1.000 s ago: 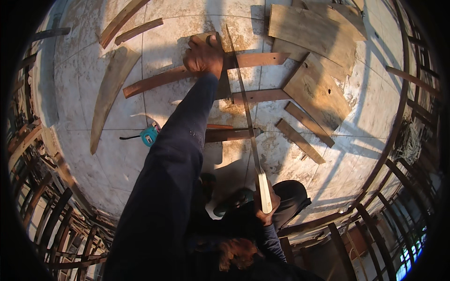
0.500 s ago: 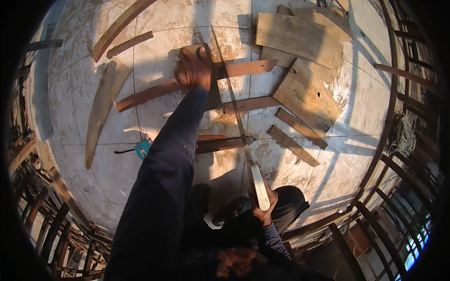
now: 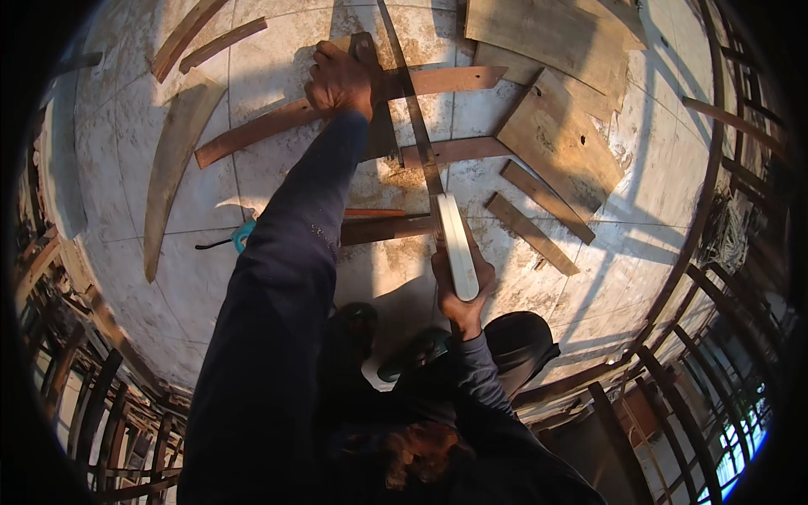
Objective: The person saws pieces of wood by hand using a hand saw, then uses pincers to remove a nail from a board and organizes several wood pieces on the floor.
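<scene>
We are noting the right hand (image 3: 483, 282), fingers enclosing the saw (image 3: 427, 151), moving forward, apparently advancing a stroke beside the board (image 3: 383, 139), the left hand (image 3: 341, 80) curling fingers over its far edge.

Over on your left, there's the teal tape measure (image 3: 244, 236), partly hidden, its black strap trailing out across the grimy tiled floor (image 3: 623, 295). Further up that side you've got a long tapering wooden offcut (image 3: 178, 172), and beyond it a curved-looking batten (image 3: 189, 38) with a shorter strip (image 3: 223, 45) just beside it. Swing to your right: overlapping wooden sheets (image 3: 547, 42) at the top, then a squarish panel (image 3: 555, 126) with a dark hole, two short slats (image 3: 548, 202) lying near its lower edge, and a pale stringy bundle (image 3: 725, 240) out by the rim.
</scene>
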`<state>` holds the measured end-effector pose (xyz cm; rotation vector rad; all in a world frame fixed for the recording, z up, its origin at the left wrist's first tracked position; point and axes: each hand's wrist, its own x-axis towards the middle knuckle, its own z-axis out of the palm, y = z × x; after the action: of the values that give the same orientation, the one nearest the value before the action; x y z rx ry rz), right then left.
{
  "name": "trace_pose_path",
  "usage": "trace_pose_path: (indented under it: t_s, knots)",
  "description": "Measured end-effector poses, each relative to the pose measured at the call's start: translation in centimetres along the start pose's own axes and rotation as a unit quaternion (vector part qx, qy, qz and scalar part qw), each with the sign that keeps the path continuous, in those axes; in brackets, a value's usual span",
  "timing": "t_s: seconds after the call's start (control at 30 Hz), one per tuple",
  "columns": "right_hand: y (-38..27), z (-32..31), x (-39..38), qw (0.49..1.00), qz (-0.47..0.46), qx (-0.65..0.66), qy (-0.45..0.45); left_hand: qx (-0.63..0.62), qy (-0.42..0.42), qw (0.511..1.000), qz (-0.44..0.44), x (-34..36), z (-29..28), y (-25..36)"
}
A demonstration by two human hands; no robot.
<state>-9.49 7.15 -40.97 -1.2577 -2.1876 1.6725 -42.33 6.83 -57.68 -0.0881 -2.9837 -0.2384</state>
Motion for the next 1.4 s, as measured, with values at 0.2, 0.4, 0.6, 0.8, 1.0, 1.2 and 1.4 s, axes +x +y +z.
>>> trace_pose_path:
  t_s: [0.2,0.4,0.6,0.8,1.0,1.2,1.4]
  knots:
    - [-1.7,-1.4,-3.0,0.992,-0.073,-0.103,-0.003,-0.009,0.005,1.0,0.012,0.0,0.4,0.0]
    - [1.5,-0.2,-1.1,0.998,0.054,-0.011,0.008,-0.004,0.011,1.0,0.004,0.1,0.1,0.2]
    - [1.3,-1.7,-6.4,0.999,-0.028,-0.032,0.018,-0.046,-0.032,0.998,-0.008,0.6,0.5,-0.1]
    - [2.7,0.4,-3.0,0.999,0.031,-0.013,-0.035,-0.061,-0.077,0.994,-0.048,0.9,0.3,0.1]
    - [1.6,-0.6,-6.5,0.997,-0.047,-0.018,0.057,-0.049,-0.089,0.993,-0.061,0.9,-1.4,1.0]
    - [-4.5,2.1,1.1,0.998,-0.005,0.032,0.046,-0.053,-0.098,0.993,-0.049,1.1,-2.2,1.1]
    - [-1.9,1.2,-3.5,0.995,0.02,0.084,0.042,-0.041,-0.128,0.989,-0.056,0.8,-2.2,1.3]
